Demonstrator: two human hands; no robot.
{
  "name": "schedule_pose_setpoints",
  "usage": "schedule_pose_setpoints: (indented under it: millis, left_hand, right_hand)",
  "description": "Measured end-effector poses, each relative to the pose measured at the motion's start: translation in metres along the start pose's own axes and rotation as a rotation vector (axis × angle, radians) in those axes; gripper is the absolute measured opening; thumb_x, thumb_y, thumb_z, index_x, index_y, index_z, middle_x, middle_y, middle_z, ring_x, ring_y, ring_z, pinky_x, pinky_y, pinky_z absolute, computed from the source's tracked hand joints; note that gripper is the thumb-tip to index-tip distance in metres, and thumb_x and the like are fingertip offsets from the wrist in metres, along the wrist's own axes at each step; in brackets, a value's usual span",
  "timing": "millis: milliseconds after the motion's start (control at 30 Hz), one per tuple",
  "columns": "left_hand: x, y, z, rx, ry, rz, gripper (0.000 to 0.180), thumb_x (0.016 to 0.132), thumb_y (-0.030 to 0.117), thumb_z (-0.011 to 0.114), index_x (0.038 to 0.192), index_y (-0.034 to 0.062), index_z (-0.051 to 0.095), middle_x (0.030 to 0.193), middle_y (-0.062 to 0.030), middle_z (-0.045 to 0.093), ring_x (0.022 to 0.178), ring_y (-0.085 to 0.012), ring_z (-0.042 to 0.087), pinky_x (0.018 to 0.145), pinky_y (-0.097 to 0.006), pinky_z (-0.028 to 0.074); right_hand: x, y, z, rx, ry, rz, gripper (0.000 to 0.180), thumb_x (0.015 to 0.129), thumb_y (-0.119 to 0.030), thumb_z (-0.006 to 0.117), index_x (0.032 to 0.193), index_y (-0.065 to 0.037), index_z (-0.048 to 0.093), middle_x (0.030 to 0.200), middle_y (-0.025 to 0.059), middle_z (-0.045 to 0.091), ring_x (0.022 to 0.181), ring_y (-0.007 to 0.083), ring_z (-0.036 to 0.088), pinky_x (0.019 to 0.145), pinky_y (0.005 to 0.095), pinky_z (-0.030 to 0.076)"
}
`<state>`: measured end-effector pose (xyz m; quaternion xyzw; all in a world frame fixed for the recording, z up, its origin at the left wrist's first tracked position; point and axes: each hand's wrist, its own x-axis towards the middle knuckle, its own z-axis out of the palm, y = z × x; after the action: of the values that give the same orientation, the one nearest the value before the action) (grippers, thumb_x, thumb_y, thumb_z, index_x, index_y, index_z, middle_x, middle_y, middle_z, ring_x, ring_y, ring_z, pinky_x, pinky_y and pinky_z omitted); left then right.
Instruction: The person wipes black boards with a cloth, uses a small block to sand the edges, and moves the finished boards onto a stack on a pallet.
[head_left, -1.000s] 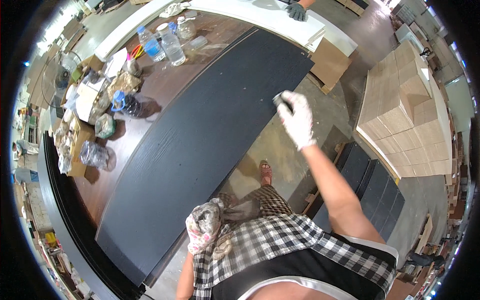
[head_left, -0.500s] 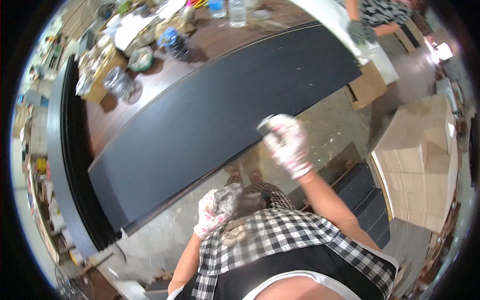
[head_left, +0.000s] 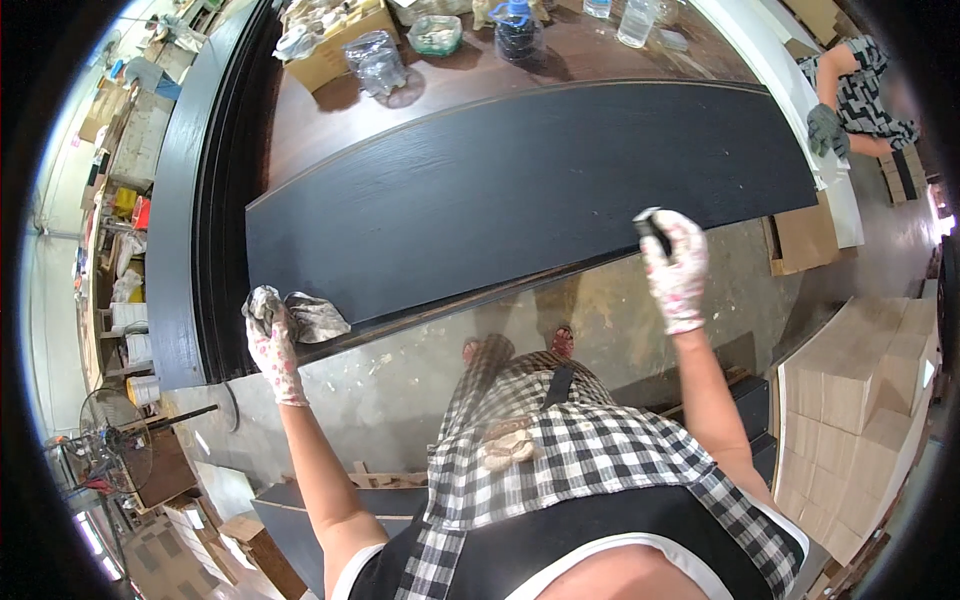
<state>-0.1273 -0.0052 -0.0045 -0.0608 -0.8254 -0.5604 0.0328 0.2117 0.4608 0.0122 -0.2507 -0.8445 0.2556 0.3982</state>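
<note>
A long black wooden panel (head_left: 520,180) lies across the table, its near edge toward me. My left hand (head_left: 272,350), in a white patterned glove, is closed on a crumpled grey rag (head_left: 318,318) at the panel's near left corner. Part of the rag drapes over that corner. My right hand (head_left: 680,275), gloved alike, is closed around a small dark object with a pale edge (head_left: 652,232). It is held by the panel's near edge, toward the right; whether it touches the panel I cannot tell, and its kind is unclear.
Beyond the panel, the brown tabletop (head_left: 330,135) bears a cardboard box (head_left: 345,45), a plastic-wrapped container (head_left: 377,62), a green tub (head_left: 435,36) and a blue-topped jug (head_left: 517,35). A co-worker's gloved hand (head_left: 827,130) rests at far right. Stacked cartons (head_left: 850,400) stand right; a fan (head_left: 118,440) left.
My left hand has moved away from my apron, forward and left, bringing the rag to the panel's corner. My right hand has shifted right with the small dark object. The whole view has turned.
</note>
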Motion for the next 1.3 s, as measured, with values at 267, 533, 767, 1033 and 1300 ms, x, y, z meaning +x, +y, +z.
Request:
schedule_pose_setpoints:
  millis: [267, 533, 767, 1033, 1300]
  left_hand:
    - [0.025, -0.029, -0.013, -0.277, -0.178, -0.244, 0.035, 0.09, 0.019, 0.071, 0.122, 0.0049, 0.065, 0.106, 0.0011, 0.065, 0.086, -0.0073, 0.058, 0.077, -0.023, 0.047]
    - [-0.002, -0.017, -0.017, -0.296, -0.156, -0.214, 0.033, 0.09, 0.016, 0.069, 0.12, 0.0025, 0.063, 0.102, -0.0003, 0.066, 0.088, -0.0092, 0.059, 0.081, -0.025, 0.048]
    - [-0.023, -0.018, -0.018, -0.271, -0.144, -0.18, 0.048, 0.09, 0.014, 0.069, 0.133, 0.0013, 0.053, 0.121, -0.0073, 0.062, 0.106, -0.0162, 0.059, 0.094, -0.031, 0.047]
    - [-0.06, 0.026, -0.04, 0.05, -0.25, 0.142, 0.039, 0.085, 0.012, 0.071, 0.12, -0.0003, 0.061, 0.113, -0.0112, 0.066, 0.098, -0.0187, 0.064, 0.088, -0.032, 0.051]
    - [-0.109, -0.001, -0.036, 0.271, -0.899, 0.215, 0.047, 0.076, 0.04, 0.067, 0.106, 0.0044, 0.067, 0.095, -0.0154, 0.068, 0.085, -0.0332, 0.065, 0.076, -0.038, 0.052]
  right_hand:
    - [-0.026, -0.065, 0.046, 0.133, -0.131, 0.299, 0.024, 0.076, -0.001, 0.067, 0.099, -0.005, 0.067, 0.099, 0.0105, 0.067, 0.091, 0.0282, 0.063, 0.09, 0.0409, 0.049]
    - [-0.027, -0.118, 0.074, 0.225, -0.081, 0.218, 0.015, 0.075, -0.001, 0.061, 0.088, -0.005, 0.068, 0.082, 0.0069, 0.066, 0.074, 0.0219, 0.063, 0.072, 0.033, 0.054]
    - [-0.028, -0.082, 0.053, -0.129, -0.129, 0.162, 0.023, 0.081, -0.006, 0.067, 0.103, -0.004, 0.065, 0.099, 0.0106, 0.064, 0.091, 0.0271, 0.061, 0.088, 0.0391, 0.049]
    - [-0.066, -0.147, 0.129, -0.048, -0.284, -0.399, 0.024, 0.08, -0.019, 0.069, 0.103, -0.011, 0.069, 0.101, 0.0093, 0.069, 0.085, 0.0254, 0.064, 0.077, 0.042, 0.05]
    - [-0.073, -0.164, 0.15, 0.004, -0.434, -0.471, 0.045, 0.067, -0.009, 0.078, 0.111, -0.008, 0.067, 0.113, 0.0126, 0.063, 0.093, 0.0312, 0.06, 0.079, 0.0423, 0.049]
